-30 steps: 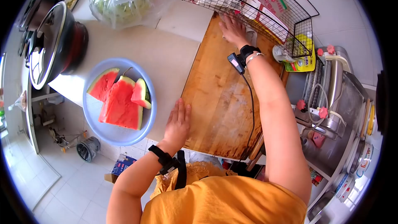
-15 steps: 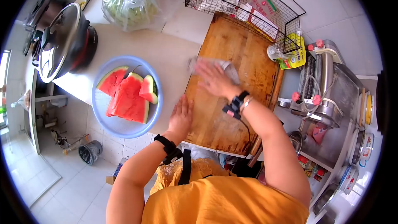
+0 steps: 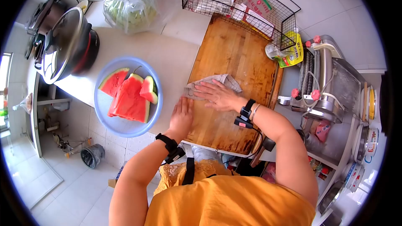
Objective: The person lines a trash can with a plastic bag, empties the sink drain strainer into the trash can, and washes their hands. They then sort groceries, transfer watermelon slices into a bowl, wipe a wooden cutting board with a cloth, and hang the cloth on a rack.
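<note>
A light cloth (image 3: 226,82) lies on the wooden board (image 3: 234,50). My right hand (image 3: 220,96) presses flat on its near part, fingers spread and pointing left. At the board's left edge my left hand (image 3: 182,113) rests flat with fingers extended, its fingertips close to the cloth's left end. Left of it, a blue basket (image 3: 156,119) holds red watermelon pieces (image 3: 130,98) with green rind.
A plastic bag of green vegetables (image 3: 132,10) is at the back, a lidded pot (image 3: 63,44) at the left. Beyond the board are a wire basket (image 3: 251,23) and a yellow pouch (image 3: 294,52). A metal roller machine (image 3: 324,75) stands to the right.
My right hand has come from the board's far end toward me, with the cloth beneath it, to beside my left hand. My left hand has stayed at the board's left edge.
</note>
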